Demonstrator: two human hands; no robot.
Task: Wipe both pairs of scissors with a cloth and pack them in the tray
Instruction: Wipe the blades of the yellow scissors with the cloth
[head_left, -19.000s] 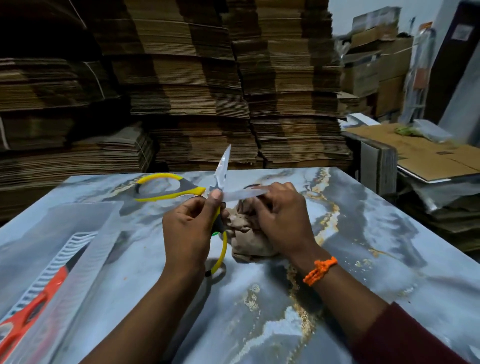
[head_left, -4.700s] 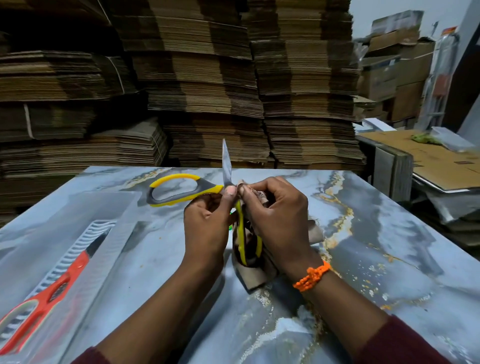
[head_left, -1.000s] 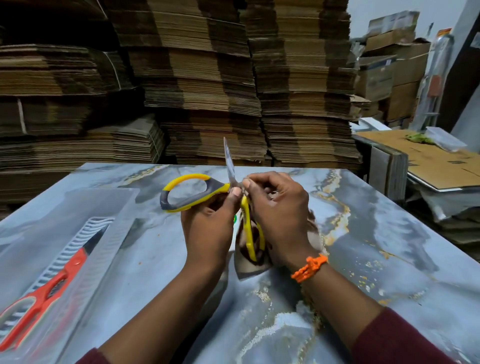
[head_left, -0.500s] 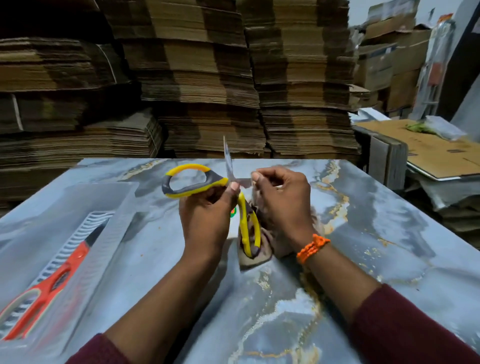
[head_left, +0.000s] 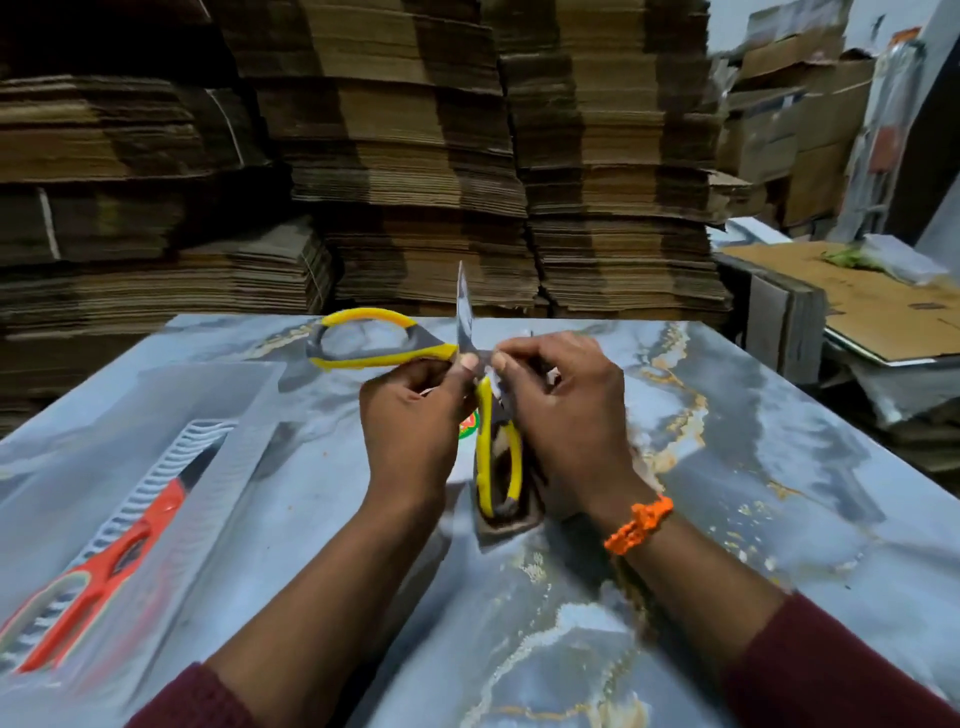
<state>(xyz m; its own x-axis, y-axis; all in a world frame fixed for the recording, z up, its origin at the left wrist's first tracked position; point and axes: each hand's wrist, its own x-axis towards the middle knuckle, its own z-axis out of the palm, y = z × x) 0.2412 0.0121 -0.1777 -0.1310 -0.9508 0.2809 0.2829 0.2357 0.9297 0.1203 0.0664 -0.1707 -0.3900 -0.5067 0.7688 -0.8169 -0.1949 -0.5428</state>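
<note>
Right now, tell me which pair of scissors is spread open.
The yellow-handled scissors, held in both hands with blades apart. The orange-handled scissors lie closed in the tray.

A packing warehouse or carton storeroom: stacks of flattened cardboard (head_left: 405, 156) fill the whole upper frame behind a marble-patterned table (head_left: 753, 467), with taped boxes (head_left: 800, 104) piled at upper right and loose cardboard sheets (head_left: 872, 306) lying at right.

Brown wiping cloth (head_left: 511, 512) mostly hidden under right hand (head_left: 563, 415). Second blade of yellow-handled steel scissors (head_left: 384, 343) covered by fingertips. Orange-handled scissors (head_left: 98, 566), left of left hand (head_left: 410, 421), blurred, cut by frame edge inside clear plastic tray (head_left: 218, 499).
</note>
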